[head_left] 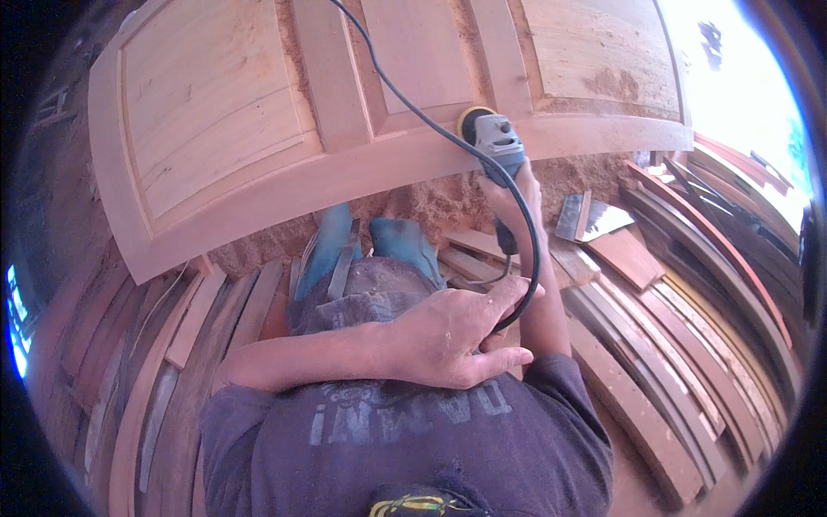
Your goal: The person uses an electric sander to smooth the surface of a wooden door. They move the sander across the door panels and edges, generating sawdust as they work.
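An angle grinder (500,142) with a yellow-rimmed disc (474,121) is gripped in my right hand (517,194). Its disc meets the near rail of a wooden panelled door (284,202). My left hand (452,340) reaches across my body, its fingers curled around the dark power cord (536,258). From there the cord loops up past the grinder and over the door to the top of the view. A short length of cord also trails from the grinder's rear end. The left fingertips are partly hidden.
Sawdust (612,84) lies on the door panels and in a heap (448,202) under the near edge. Stacked boards (637,362) fill the right side, with more planks (164,362) at left. A metal sheet (603,217) rests on the right stack. My legs (405,246) are beneath the door's edge.
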The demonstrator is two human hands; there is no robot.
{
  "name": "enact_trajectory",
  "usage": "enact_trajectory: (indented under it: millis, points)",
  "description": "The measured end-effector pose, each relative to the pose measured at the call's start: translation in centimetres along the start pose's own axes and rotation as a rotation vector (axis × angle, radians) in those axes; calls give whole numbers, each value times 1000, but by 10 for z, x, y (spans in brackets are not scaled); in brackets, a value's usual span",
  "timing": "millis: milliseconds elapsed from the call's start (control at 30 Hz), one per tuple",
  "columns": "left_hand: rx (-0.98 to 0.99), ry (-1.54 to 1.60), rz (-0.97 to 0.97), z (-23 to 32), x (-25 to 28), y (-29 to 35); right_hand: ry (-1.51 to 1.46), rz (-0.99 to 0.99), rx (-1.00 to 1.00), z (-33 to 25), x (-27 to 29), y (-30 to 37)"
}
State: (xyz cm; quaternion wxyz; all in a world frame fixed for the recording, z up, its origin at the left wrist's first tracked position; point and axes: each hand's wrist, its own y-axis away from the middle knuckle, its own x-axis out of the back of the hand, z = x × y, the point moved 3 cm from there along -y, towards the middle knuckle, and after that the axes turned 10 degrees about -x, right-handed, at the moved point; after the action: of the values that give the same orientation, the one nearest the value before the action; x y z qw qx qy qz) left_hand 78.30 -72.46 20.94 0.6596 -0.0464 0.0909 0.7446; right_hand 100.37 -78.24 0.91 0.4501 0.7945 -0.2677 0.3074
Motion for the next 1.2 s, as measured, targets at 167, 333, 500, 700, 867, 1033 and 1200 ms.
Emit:
enact_trajectory:
  millis: [167,333,500,700,867,1033,1200]
  points:
    - [15,24,7,0,-21,-11,-45,100,-12,24,35,-29]
    - [-44,-20,-10,7,-34,1,-284,127,8,61,65,-35]
    - [-86,26,-6,-1,-32,21,-317,108,35,58,49,20]
    - [-174,41,-62,-1,-29,49,-241,-72,184,2,-54,93]
    - [-139,17,-80,-12,-28,75,6,-255,505,-84,-150,154]
    - [-84,59,-107,3,-11,92,147,-335,457,-113,-194,185]
    - [-168,47,-76,-2,-11,96,182,-224,393,-96,-170,180]
